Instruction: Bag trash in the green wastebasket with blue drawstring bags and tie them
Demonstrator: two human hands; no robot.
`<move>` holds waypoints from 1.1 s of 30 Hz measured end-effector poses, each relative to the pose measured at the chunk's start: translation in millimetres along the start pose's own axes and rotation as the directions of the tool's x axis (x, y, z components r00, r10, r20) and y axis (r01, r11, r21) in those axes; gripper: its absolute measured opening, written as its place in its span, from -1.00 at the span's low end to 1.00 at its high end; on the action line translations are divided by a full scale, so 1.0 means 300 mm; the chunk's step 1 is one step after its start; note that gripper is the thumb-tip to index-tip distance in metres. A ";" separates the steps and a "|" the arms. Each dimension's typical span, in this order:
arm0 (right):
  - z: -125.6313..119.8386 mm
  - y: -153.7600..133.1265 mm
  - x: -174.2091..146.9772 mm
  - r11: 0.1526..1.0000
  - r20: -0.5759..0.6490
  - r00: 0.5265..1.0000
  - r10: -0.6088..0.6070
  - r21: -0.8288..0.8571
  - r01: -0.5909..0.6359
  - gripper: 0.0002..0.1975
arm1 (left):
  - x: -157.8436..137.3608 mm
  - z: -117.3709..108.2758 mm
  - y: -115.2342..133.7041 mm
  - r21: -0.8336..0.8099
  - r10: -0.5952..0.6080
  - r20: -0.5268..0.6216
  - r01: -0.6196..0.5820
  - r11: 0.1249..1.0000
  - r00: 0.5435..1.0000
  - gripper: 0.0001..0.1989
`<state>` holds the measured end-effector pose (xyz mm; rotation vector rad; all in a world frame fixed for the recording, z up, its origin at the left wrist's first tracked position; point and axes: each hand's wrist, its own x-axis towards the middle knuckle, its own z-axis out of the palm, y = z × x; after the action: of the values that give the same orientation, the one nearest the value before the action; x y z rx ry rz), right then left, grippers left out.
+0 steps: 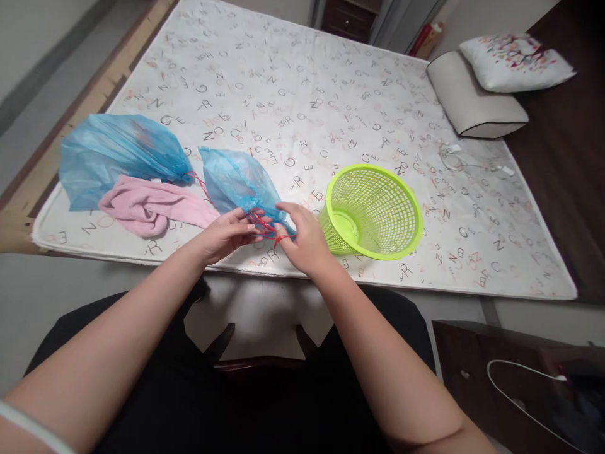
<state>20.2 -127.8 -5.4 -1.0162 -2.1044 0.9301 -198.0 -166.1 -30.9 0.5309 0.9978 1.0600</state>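
My right hand (305,241) is closed on the gathered neck of a small blue plastic drawstring bag (236,176), with a red cord looped at its thumb. My left hand (227,234) is at the same neck from the other side, its curled fingers on the red drawstring (261,221). Exactly how the cord runs between the fingers is partly hidden. To the left lies a larger, filled blue plastic bag (118,154), its neck drawn tight with red cord. A crumpled pink cloth (146,205) lies in front of it, reaching toward my left wrist.
Just right of my right hand, a lime-green mesh basket (331,233) stands on the letter-printed mattress (302,82). A grey cushion (472,94) and a white printed pillow (515,63) are at the far right. Near them lies a coiled cable (454,157). Dark furniture (472,353) stands lower right.
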 end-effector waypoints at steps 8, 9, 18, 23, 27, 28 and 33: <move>0.039 0.031 -0.001 0.993 0.163 0.985 0.056 0.095 -0.072 -0.80 | 0.023 -0.010 -0.024 0.040 0.058 -0.026 -0.057 0.998 0.998 -0.58; 0.038 0.031 0.001 0.992 0.147 0.987 0.067 0.092 -0.081 -0.85 | 0.025 -0.012 -0.024 0.053 0.070 -0.042 -0.067 0.996 0.997 -0.57; 0.063 -0.004 0.005 0.922 0.090 0.959 0.268 0.264 -0.282 -0.84 | 0.014 0.003 -0.016 0.174 0.141 -0.111 -0.120 0.977 0.984 -0.63; 0.106 0.017 -0.002 0.954 0.055 0.968 0.244 0.165 -0.249 -0.74 | 0.009 -0.004 -0.038 0.209 0.019 -0.077 -0.002 0.978 0.997 -0.45; 0.115 0.022 -0.004 0.954 0.080 0.966 0.246 0.158 -0.256 -0.83 | 0.003 -0.001 -0.055 0.270 -0.046 -0.014 0.048 0.962 0.999 -0.45; 0.114 0.020 -0.004 0.953 0.096 0.964 0.246 0.157 -0.259 -0.87 | 0.002 0.001 -0.057 0.271 -0.052 -0.007 0.052 0.961 0.999 -0.46; 0.108 0.004 -0.007 0.952 0.135 0.968 0.210 0.198 -0.234 -0.94 | 0.001 0.001 -0.055 0.272 -0.015 -0.021 0.020 0.962 1.000 -0.51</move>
<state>-2.9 -139.4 -25.3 -1.1259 -1.9538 1.3227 -190.0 -172.8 -43.7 0.7355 1.1718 0.9182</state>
